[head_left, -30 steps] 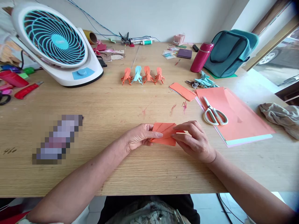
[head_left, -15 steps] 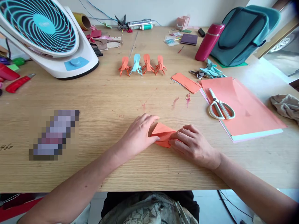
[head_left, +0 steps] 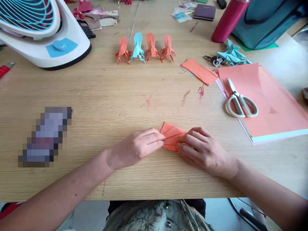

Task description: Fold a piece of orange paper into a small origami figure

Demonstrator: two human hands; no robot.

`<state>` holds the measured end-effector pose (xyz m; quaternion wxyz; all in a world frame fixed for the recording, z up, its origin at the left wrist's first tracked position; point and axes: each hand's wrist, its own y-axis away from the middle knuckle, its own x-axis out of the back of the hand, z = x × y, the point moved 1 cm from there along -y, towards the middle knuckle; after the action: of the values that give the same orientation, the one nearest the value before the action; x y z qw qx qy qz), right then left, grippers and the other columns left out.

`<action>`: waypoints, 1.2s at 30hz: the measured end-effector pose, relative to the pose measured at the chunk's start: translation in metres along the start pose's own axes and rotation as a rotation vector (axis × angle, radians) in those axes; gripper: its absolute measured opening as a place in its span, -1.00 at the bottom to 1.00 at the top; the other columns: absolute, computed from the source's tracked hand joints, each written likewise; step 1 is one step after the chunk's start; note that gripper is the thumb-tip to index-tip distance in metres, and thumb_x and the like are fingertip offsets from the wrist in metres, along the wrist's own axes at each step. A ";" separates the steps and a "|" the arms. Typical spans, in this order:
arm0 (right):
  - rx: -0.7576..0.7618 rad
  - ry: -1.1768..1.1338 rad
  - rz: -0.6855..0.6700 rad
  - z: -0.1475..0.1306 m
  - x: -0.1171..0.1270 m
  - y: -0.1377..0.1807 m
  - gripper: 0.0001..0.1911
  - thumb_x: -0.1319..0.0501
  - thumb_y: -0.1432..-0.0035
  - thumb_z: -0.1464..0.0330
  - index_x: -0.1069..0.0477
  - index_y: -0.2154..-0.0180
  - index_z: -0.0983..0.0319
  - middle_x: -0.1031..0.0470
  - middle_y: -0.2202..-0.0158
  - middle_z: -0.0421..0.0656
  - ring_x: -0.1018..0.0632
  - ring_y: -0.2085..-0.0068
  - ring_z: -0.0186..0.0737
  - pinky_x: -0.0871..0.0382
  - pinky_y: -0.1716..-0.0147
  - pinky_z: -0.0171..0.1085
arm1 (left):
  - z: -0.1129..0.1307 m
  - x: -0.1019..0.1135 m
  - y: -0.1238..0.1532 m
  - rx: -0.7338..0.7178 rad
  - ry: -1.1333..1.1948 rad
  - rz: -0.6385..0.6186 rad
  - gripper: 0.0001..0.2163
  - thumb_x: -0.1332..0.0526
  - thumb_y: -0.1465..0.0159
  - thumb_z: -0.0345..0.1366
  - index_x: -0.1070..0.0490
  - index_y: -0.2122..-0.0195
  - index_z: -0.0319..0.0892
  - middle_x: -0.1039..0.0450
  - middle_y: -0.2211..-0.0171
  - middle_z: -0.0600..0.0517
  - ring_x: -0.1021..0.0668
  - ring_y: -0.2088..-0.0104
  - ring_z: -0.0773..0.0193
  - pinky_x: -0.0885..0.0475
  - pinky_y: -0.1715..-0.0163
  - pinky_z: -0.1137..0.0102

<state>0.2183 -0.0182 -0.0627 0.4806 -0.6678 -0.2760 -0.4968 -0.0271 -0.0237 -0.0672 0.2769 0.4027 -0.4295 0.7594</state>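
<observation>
A folded piece of orange paper (head_left: 172, 136) lies on the table between my hands, creases running across its top. My left hand (head_left: 144, 144) pinches its left edge, fingers drawn together. At the right side, my right hand (head_left: 201, 149) grips the paper with curled fingers, hiding its right end. Farther back stand several folded paper figures with split legs, among them a blue one (head_left: 138, 47) and an orange one (head_left: 151, 47).
White-handled scissors (head_left: 240, 102) rest on orange sheets (head_left: 276, 118) to the right. Near them are folded orange strips (head_left: 199, 71), keys (head_left: 214, 60) and a magenta bottle (head_left: 228, 21). A fan (head_left: 60, 48) stands back left; a blurred-out phone-like object (head_left: 45, 138) lies left.
My left fingers have closed from a spread thumb-and-finger hold to a pinch on the paper's left edge. My right hand stays on its right side. The view has tipped downward.
</observation>
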 end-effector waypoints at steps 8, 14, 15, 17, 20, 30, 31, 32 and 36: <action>-0.113 -0.145 -0.014 0.000 0.000 -0.002 -0.85 -0.14 -0.27 0.53 -0.43 0.34 0.29 -0.51 0.35 -0.08 -0.45 0.32 -0.18 -0.29 0.25 -0.15 | 0.002 -0.005 -0.004 0.044 0.024 -0.003 -0.95 -0.22 -0.32 -0.49 -0.47 0.25 -0.28 -0.54 0.27 -0.08 -0.54 0.21 0.20 -0.50 0.21 0.33; -0.224 -0.227 -0.045 0.000 0.000 -0.003 -0.85 -0.11 -0.29 0.48 -0.41 0.33 0.26 -0.44 0.40 -0.12 -0.41 0.35 -0.19 -0.26 0.26 -0.15 | 0.004 -0.005 -0.005 0.201 0.063 -0.005 -0.91 -0.20 -0.34 -0.46 -0.49 0.27 -0.24 -0.48 0.34 -0.03 -0.47 0.32 0.29 -0.43 0.30 0.38; -0.247 -0.237 -0.049 -0.001 0.000 -0.003 -0.85 -0.11 -0.30 0.46 -0.40 0.33 0.25 -0.42 0.40 -0.13 -0.41 0.36 -0.19 -0.25 0.26 -0.15 | 0.004 -0.005 -0.005 0.230 0.085 -0.016 -0.91 -0.19 -0.35 -0.45 -0.49 0.26 -0.23 -0.48 0.33 -0.02 -0.47 0.31 0.29 -0.42 0.29 0.39; -0.301 -0.258 -0.044 -0.001 0.000 -0.004 -0.84 -0.12 -0.32 0.42 -0.39 0.34 0.23 -0.40 0.41 -0.15 -0.40 0.37 -0.20 -0.24 0.27 -0.17 | 0.005 -0.003 -0.006 0.287 0.127 -0.041 -0.89 -0.17 -0.37 -0.44 -0.49 0.25 -0.21 -0.48 0.32 0.00 -0.48 0.30 0.30 -0.42 0.26 0.39; -0.375 -0.298 -0.018 -0.002 -0.002 -0.006 -0.85 -0.14 -0.33 0.40 -0.36 0.34 0.22 -0.41 0.40 -0.16 -0.39 0.38 -0.22 -0.23 0.29 -0.19 | 0.006 -0.002 -0.009 0.346 0.168 -0.067 -0.88 -0.15 -0.38 -0.44 -0.48 0.24 -0.20 -0.49 0.30 0.01 -0.47 0.28 0.31 -0.41 0.24 0.40; -0.476 -0.383 -0.032 0.001 -0.005 -0.013 -0.91 -0.15 -0.28 0.50 -0.38 0.20 0.24 -0.42 0.37 -0.17 -0.39 0.32 -0.19 -0.23 0.27 -0.18 | 0.012 -0.006 -0.014 0.436 0.138 -0.073 -0.88 -0.11 -0.37 -0.49 -0.42 0.19 -0.24 -0.43 0.34 0.01 -0.44 0.29 0.26 -0.37 0.24 0.36; -0.478 -0.385 -0.038 0.001 -0.006 -0.013 -0.91 -0.15 -0.28 0.50 -0.38 0.20 0.24 -0.42 0.37 -0.17 -0.38 0.32 -0.19 -0.23 0.27 -0.18 | 0.013 -0.006 -0.014 0.441 0.125 -0.081 -0.88 -0.10 -0.37 -0.49 -0.41 0.21 -0.23 -0.43 0.34 0.01 -0.43 0.29 0.25 -0.37 0.25 0.35; -0.480 -0.385 -0.042 0.001 -0.006 -0.013 -0.91 -0.15 -0.28 0.50 -0.39 0.20 0.25 -0.41 0.37 -0.17 -0.38 0.32 -0.19 -0.23 0.27 -0.17 | 0.014 -0.006 -0.015 0.443 0.111 -0.082 -0.88 -0.09 -0.37 -0.50 -0.40 0.22 -0.23 -0.42 0.34 0.01 -0.42 0.29 0.25 -0.36 0.26 0.35; -0.480 -0.377 -0.047 0.000 -0.007 -0.013 -0.92 -0.13 -0.31 0.49 -0.38 0.22 0.24 -0.40 0.37 -0.16 -0.36 0.32 -0.20 -0.22 0.26 -0.17 | 0.015 -0.007 -0.016 0.459 0.074 -0.092 -0.89 -0.10 -0.34 -0.52 -0.36 0.28 -0.21 -0.39 0.35 0.01 -0.40 0.31 0.25 -0.35 0.28 0.34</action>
<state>0.2047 -0.0119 -0.0643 0.2376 -0.8362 -0.2502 -0.4262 -0.0049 -0.0299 -0.0615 0.2280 0.4461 -0.2161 0.8381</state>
